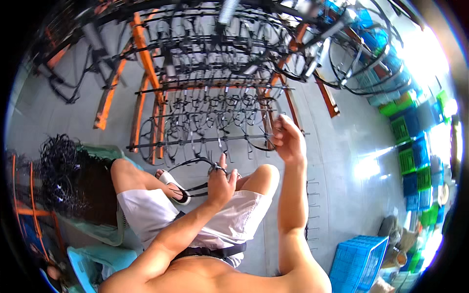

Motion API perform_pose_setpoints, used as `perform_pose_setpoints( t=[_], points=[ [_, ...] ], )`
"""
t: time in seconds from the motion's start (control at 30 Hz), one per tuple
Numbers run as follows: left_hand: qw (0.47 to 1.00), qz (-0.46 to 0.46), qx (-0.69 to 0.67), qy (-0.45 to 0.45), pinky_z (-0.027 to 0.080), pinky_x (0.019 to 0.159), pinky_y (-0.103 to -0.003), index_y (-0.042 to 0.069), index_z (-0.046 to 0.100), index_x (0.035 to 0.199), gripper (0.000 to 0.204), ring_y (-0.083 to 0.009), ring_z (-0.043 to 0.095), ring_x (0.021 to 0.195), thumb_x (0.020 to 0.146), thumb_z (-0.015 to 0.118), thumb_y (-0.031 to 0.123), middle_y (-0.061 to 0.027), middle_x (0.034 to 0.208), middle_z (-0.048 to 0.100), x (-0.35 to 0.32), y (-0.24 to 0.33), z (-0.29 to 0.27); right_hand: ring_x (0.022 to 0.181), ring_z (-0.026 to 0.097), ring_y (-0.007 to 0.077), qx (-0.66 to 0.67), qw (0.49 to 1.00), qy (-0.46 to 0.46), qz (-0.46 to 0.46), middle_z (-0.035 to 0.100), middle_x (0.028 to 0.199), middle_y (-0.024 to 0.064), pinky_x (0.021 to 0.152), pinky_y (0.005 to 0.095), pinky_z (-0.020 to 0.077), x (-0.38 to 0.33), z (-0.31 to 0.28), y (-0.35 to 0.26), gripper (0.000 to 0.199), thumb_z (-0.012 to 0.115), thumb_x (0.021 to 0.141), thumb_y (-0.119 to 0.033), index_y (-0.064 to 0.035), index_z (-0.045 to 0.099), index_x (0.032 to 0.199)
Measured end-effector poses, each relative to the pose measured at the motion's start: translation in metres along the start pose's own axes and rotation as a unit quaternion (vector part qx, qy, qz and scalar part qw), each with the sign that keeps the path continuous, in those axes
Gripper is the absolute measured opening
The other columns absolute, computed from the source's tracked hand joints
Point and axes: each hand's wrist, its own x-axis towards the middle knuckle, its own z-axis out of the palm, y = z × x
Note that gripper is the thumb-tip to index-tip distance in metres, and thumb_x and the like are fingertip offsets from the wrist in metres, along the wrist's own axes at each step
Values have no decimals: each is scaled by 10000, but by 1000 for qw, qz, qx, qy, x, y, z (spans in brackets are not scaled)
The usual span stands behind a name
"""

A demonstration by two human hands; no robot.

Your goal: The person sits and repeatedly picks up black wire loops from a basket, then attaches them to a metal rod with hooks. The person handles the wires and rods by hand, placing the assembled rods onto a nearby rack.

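My left hand [222, 184] is closed around several thin black cables [198, 160] in front of my lap. Their loops stick out to the left, over my sandalled foot. My right hand [290, 139] is raised higher, at the right end of a rack's lowest bar [195, 141]. Its fingers are curled together in a pinch. A curved black cable [261, 148] runs close to those fingertips, but whether they grip it I cannot tell. Many similar black cables [210, 105] hang in rows from the rack's dark bars.
Orange posts [145, 49] carry the rack. On my left, a pale green basket [110, 237] sits by a heap of tangled black cables [61, 171], beside a light blue plastic chair or bin [80, 268]. A blue crate [359, 261] stands lower right; green and blue crates [410, 151] line the right side.
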Motion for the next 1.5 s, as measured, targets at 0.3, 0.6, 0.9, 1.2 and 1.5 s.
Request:
perform_pose_setpoints(
  t=[0.3,0.6,0.9,1.2,1.5],
  points=[
    [994,-2,17,106,470,663,-412,2,548,1059,359,-346,580,778,790,697,188,-182,868,597,7,-23,14,637,531,139,-17,992,10,121,566,777,52,536,263,424,53,-48,89,107,530,928,-156,-53,529,901],
    [994,-90,27,52,451,551,-397,21,613,816,256,-316,581,590,822,670,270,-116,633,599,31,-30,21,624,535,138,-64,995,25,70,566,769,49,540,267,427,51,-48,110,113,561,921,-166,-57,530,922],
    [994,-99,27,43,463,544,-413,36,610,752,264,-335,597,598,821,672,284,-126,635,615,35,-24,19,633,514,131,-55,995,34,79,559,790,42,557,264,412,62,-52,110,101,549,933,-167,-71,518,923],
    [994,-87,45,46,458,533,-350,4,614,783,268,-285,605,567,837,665,260,-121,635,617,38,-26,20,681,596,161,-120,990,41,69,602,823,79,624,295,516,48,-47,105,133,586,902,-139,-24,549,958],
    [994,-94,27,58,457,556,-362,0,586,797,306,-309,604,593,868,631,295,-137,658,619,46,-26,18,666,638,183,-175,973,84,128,632,797,116,635,294,551,32,-42,94,166,610,882,-153,5,559,898]
  ],
)
